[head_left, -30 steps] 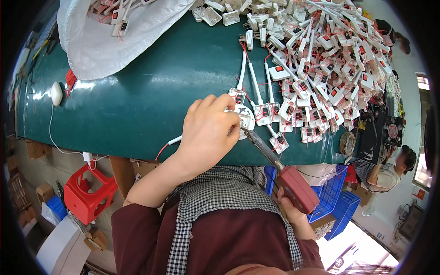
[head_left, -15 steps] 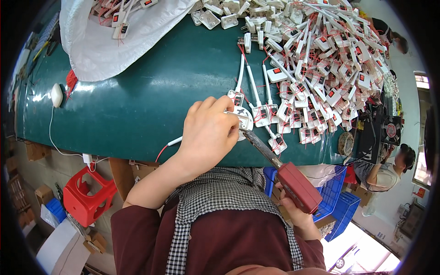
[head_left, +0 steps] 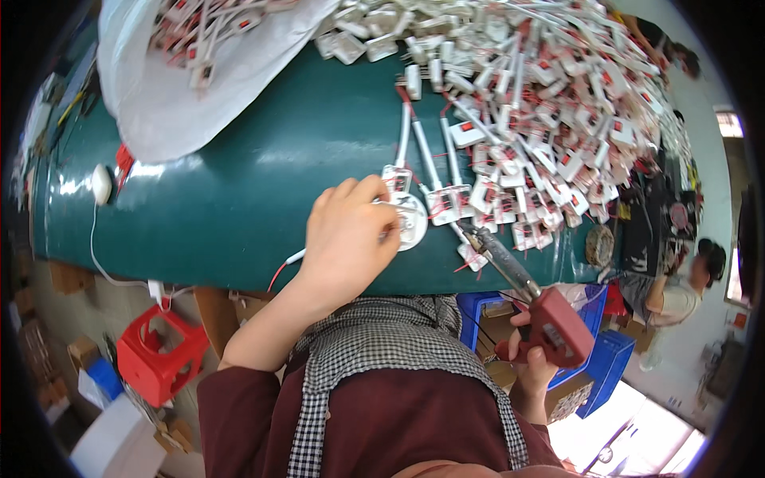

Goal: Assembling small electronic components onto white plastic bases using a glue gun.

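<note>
My left hand [head_left: 347, 235] is closed in a pinch at the left edge of a round white plastic part [head_left: 412, 226] with metal pieces in it. A thin metal tool [head_left: 396, 206], like tweezers, sticks out of its fingers over the part. From behind the left wrist comes a white cable end [head_left: 296, 256] with a red wire. My right hand [head_left: 532, 358] grips a soldering gun [head_left: 560, 327] by its dark red handle. The gun's tip is right of the round part, over small white open plug housings [head_left: 445, 205] with red wires.
A large heap of white plugs and cables [head_left: 550, 119] covers the table's right side. At the far left lies a white sack [head_left: 171, 119] with more pieces. A white corded device [head_left: 101, 185], red stool [head_left: 159, 354] and blue crates [head_left: 607, 370] surround the area. Another person [head_left: 681, 291] is at right.
The soldering gun has moved right, its tip off the round part, and its handle has turned. My left hand stays at the part. The whole view has shifted slightly.
</note>
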Available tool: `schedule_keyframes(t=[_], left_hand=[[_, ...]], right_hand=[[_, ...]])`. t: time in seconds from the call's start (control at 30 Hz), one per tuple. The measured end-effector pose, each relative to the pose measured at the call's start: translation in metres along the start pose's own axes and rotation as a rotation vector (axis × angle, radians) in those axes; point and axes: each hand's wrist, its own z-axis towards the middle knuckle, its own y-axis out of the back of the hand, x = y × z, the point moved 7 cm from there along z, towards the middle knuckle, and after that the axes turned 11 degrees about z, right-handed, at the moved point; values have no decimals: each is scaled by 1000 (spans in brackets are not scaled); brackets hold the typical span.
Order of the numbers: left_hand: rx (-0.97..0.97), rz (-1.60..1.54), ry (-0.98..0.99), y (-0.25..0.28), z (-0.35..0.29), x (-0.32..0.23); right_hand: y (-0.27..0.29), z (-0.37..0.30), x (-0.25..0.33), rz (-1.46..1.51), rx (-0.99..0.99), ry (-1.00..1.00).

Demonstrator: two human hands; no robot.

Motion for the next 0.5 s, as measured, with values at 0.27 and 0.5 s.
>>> schedule_keyframes(t=[0.27,0.5], left_hand=[[34,-115,93,3,-6,3],[103,-87,44,2,-3,-2]], right_hand=[[149,14,-12,760,-400,337],[296,21,-86,957,-590,511]])
